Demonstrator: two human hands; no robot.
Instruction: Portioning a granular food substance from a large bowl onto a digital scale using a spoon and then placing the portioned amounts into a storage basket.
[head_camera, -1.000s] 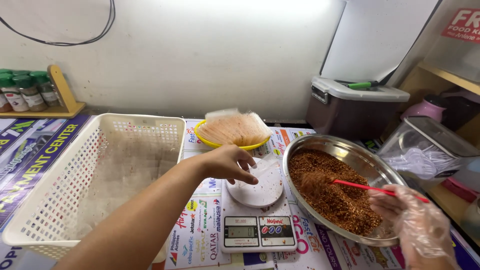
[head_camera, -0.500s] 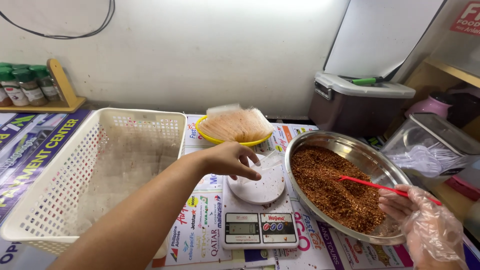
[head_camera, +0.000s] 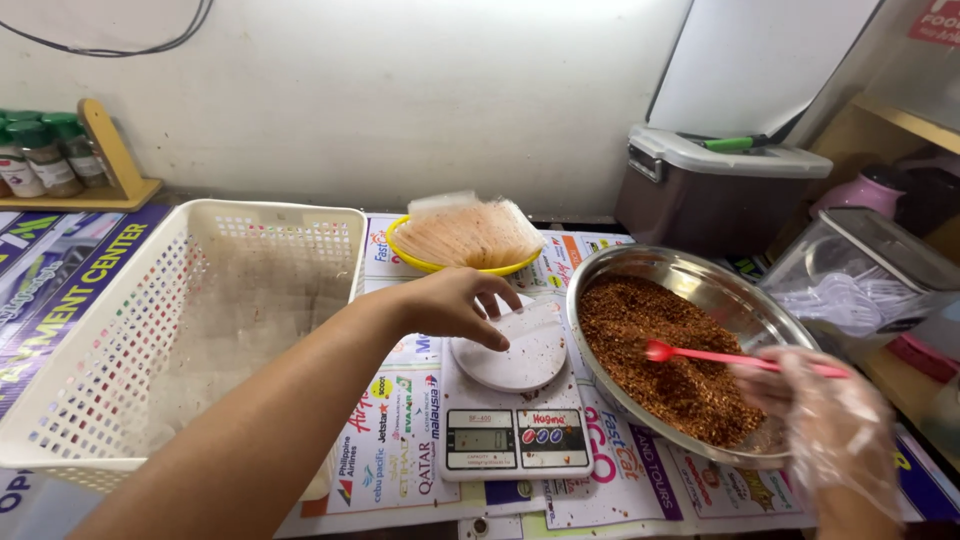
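Closest to the camera, a small white kitchen scale with a little screen sits on the bench, which is covered with bright printed paper. The left hand reaches across to the scale's round white plate. Its fingers are curled down and pinch a small clear bag that lies on the plate.

On the right, the right hand wears a thin clear plastic glove. Its fingers are closed around the handle of a red plastic spoon. The scoop end of the spoon rests on a heap of reddish-brown crumbly spice in a wide shiny metal bowl. The bowl sits just beside the scale, on its right.

To the left is a big white plastic basket with holes in its sides. A bit farther back, a yellow bowl holds a stack of clear bags.

Near the wall stands a grey bin with a white lid. Far left, green-capped jars stand on a wooden shelf.
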